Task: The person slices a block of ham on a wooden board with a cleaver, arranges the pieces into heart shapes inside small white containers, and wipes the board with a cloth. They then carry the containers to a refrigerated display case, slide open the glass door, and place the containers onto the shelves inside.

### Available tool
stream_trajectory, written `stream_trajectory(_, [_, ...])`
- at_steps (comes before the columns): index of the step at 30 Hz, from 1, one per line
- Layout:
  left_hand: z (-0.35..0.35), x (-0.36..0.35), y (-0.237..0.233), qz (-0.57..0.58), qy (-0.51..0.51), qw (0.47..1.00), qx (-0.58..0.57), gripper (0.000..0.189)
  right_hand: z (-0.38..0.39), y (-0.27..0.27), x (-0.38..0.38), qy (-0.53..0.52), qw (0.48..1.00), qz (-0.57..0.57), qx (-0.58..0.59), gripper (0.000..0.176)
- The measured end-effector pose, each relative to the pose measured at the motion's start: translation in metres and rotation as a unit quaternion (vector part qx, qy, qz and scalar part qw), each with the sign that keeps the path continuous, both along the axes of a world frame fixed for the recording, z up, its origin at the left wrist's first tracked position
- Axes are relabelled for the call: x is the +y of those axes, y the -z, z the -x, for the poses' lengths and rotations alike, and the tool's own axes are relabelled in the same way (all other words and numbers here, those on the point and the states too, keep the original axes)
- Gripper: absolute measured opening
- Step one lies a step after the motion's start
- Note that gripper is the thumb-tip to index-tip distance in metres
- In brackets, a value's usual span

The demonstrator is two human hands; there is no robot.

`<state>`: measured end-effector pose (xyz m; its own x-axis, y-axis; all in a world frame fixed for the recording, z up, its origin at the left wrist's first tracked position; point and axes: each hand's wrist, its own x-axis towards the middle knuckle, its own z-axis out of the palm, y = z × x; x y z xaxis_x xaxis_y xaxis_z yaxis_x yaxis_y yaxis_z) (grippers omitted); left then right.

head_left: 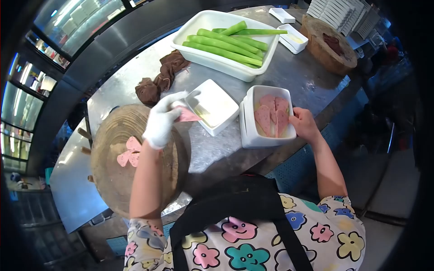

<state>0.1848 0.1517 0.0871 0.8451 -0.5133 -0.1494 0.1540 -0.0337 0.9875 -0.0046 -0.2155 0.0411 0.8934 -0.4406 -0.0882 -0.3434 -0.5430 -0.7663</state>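
Observation:
My left hand point(162, 118), in a white glove, is closed on a pink meat slice point(187, 114) and the left rim of a square white dish point(220, 109), which is tilted. With my bare right hand point(304, 124) I grip the right side of the top white container point(271, 139) in a stack. Several pink slices point(281, 118) lie inside that container. More pink meat pieces point(130, 152) sit on the round wooden chopping block point(113, 131), to the left of my left forearm.
Behind the dishes, a large white tray point(199, 55) holds several green stalks point(226, 43). A brown cloth point(163, 77) lies left of it. Small white dishes point(294, 39), another wooden block point(318, 45) and stacked white trays point(337, 13) stand at the back right.

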Motion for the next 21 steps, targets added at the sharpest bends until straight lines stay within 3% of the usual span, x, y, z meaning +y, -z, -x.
stream_trajectory(1, [-0.003,-0.020,-0.002,0.005,0.027,1.000,-0.010,0.049,0.002,-0.008,0.006,-0.008,0.999,0.034,0.000,0.019])
stream_trajectory(2, [-0.025,-0.029,0.025,0.064,0.094,0.993,0.025,0.056,0.002,-0.023,0.016,-0.014,0.999,0.040,0.012,0.020])
stream_trajectory(3, [-0.021,-0.044,0.009,-0.010,0.089,0.996,0.014,0.058,0.002,-0.026,0.014,-0.014,0.999,0.036,0.011,0.020])
stream_trajectory(5, [-0.046,-0.055,0.041,-0.070,0.127,0.989,-0.017,0.054,0.000,-0.028,0.009,-0.047,0.996,0.042,0.068,0.022])
stream_trajectory(8, [-0.061,-0.065,0.055,-0.142,0.132,0.980,-0.041,0.049,-0.002,-0.051,0.004,-0.093,0.986,0.112,0.078,0.022])
stream_trajectory(13, [-0.063,-0.063,0.057,-0.155,0.110,0.981,-0.049,0.043,-0.014,-0.079,0.003,-0.049,0.996,0.070,-0.015,0.022])
stream_trajectory(15, [-0.063,-0.061,0.052,-0.109,0.136,0.985,0.000,0.044,-0.029,-0.089,0.014,-0.087,0.995,-0.001,-0.053,0.023])
stream_trajectory(19, [-0.063,-0.072,0.058,-0.084,0.123,0.989,0.003,0.045,-0.093,-0.089,0.050,-0.281,0.952,0.018,-0.122,0.020])
stream_trajectory(21, [-0.058,-0.084,0.058,-0.279,0.117,0.909,-0.288,0.043,-0.129,-0.089,0.075,-0.298,0.951,0.043,-0.076,0.021])
